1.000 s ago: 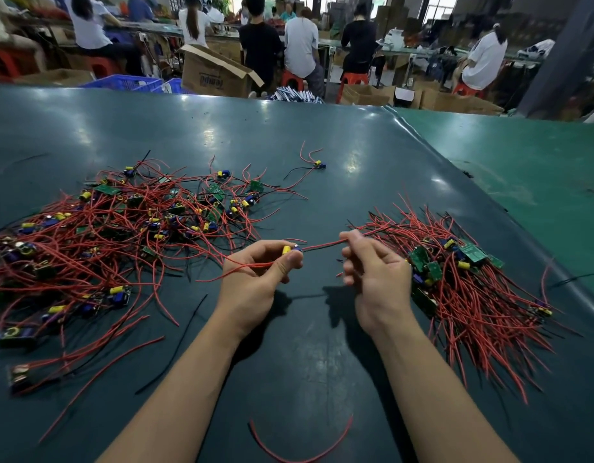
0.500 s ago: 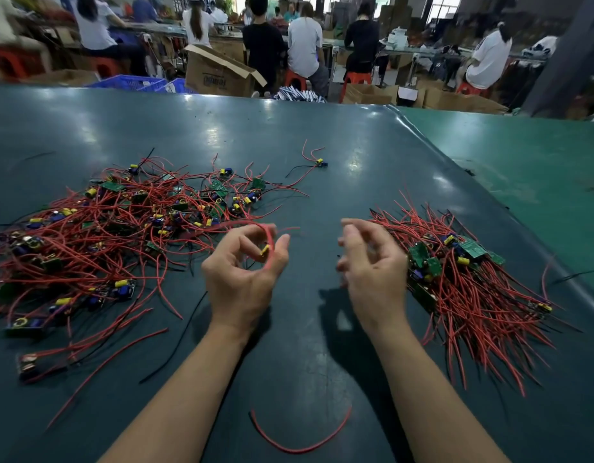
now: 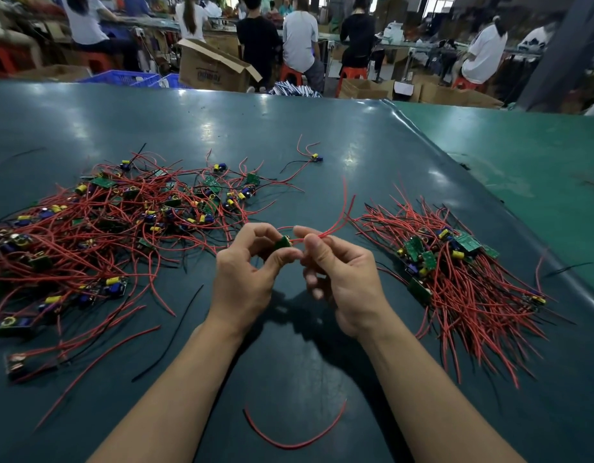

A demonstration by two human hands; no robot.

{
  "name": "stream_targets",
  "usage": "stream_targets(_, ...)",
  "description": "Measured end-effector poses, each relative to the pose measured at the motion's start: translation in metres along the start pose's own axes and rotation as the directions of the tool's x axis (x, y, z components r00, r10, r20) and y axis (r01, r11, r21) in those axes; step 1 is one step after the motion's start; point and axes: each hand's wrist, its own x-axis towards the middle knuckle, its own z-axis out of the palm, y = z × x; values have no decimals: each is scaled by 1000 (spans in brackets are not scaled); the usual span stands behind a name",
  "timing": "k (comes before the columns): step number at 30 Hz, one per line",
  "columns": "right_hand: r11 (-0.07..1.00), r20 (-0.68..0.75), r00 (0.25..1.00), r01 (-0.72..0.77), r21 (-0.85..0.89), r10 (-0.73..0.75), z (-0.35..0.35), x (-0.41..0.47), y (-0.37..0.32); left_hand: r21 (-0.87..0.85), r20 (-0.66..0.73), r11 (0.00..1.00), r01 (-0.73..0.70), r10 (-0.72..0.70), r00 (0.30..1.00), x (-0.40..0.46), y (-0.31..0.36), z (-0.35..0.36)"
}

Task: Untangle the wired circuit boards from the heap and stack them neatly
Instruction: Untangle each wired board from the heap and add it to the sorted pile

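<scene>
A tangled heap (image 3: pixel 122 222) of small green circuit boards with red wires spreads over the left of the dark mat. On the right lies a tidier stack (image 3: pixel 456 272) of boards, their red wires fanned toward me. Between them, my left hand (image 3: pixel 245 279) pinches one small green board (image 3: pixel 283 243) between thumb and fingers. My right hand (image 3: pixel 342 275) pinches that board's red wires (image 3: pixel 335 218) just beside it; the wires curve up and to the right.
A loose red wire (image 3: pixel 292 436) curls on the mat (image 3: pixel 289 135) near me. One stray board (image 3: pixel 315 158) lies beyond the heap. A lighter green table (image 3: pixel 522 155) adjoins on the right. People sit at benches behind, with cardboard boxes (image 3: pixel 212 68).
My hands had parted, the left holding the board with its wire looped. Now they have come together, and my right hand has taken hold of the wires again.
</scene>
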Motion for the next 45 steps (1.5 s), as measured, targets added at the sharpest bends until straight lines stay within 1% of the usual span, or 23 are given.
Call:
stream_targets(2, 1000, -91, 996, 7, -8, -8, -1, 2, -1, 39, 39, 999, -24, 22, 999, -2, 1, 1)
stream_targets(4, 999, -198, 979, 39, -38, -46, -2, 3, -3, 89, 51, 995, -45, 41, 998, -4, 3, 4)
stream_targets(6, 996, -310, 946, 81, -46, -92, -6, 7, -7, 145, 62, 988, -60, 52, 997, -5, 4, 6)
stream_targets(8, 991, -420, 898, 135, -26, -133, -14, 10, -12, 178, 92, 981, -72, 57, 994, -6, 4, 7)
stream_targets(10, 985, -470, 868, 173, -14, -159, -18, 12, -15, 194, 117, 978, -70, 48, 992, -7, 4, 5)
stream_targets(12, 986, -430, 889, 165, -13, -155, -16, 11, -12, 227, 131, 972, -62, 33, 991, -7, 3, 2)
stream_targets(15, 995, -331, 940, 95, 30, -80, -8, 7, -7, 307, 188, 950, -59, 0, 982, -7, 6, -1)
stream_targets(17, 998, -266, 964, 32, 45, -19, -4, 6, -5, 353, 265, 926, -134, 38, 963, -6, 6, 0)
stream_targets(19, 999, -209, 978, -4, 41, 13, -2, 5, -5, 380, 282, 903, -201, 94, 955, -6, 4, 2)
stream_targets(21, 999, -215, 977, -4, 43, 13, -4, 7, -7, 382, 256, 900, -208, 113, 960, -6, 3, 2)
stream_targets(24, 995, -331, 944, 25, 100, 10, -10, 11, -8, 392, 261, 890, -231, 133, 956, -6, 4, 2)
stream_targets(26, 986, -376, 926, 34, 164, 31, -13, 13, -8, 397, 276, 886, -241, 135, 952, -6, 5, 3)
stream_targets(28, 969, -368, 928, 30, 243, 63, -17, 14, -9, 389, 279, 893, -226, 120, 953, -6, 5, 3)
stream_targets(31, 941, -272, 953, -34, 336, 132, -20, 14, -11, 359, 295, 915, -185, 77, 952, -6, 4, -1)
stream_targets(33, 946, -182, 972, -89, 313, 152, -21, 13, -12, 354, 295, 918, -180, 73, 953, -7, 5, 0)
stream_targets(36, 976, -57, 986, -147, 159, 158, -16, 10, -7, 395, 294, 904, -161, 42, 955, -7, 4, 2)
stream_targets(38, 983, -9, 985, -169, 66, 170, -12, 9, -3, 417, 318, 892, -173, 35, 947, -7, 3, 2)
stream_targets(40, 980, 19, 981, -191, 52, 191, -11, 9, -2, 423, 346, 889, -175, 20, 938, -8, 3, 2)
stream_targets(42, 979, 27, 982, -189, 79, 187, -14, 9, -4, 421, 361, 890, -173, 11, 933, -8, 3, 1)
stream_targets(45, 986, -57, 985, -162, 49, 164, -16, 11, -3, 440, 383, 875, -204, 23, 923, -8, 4, 0)
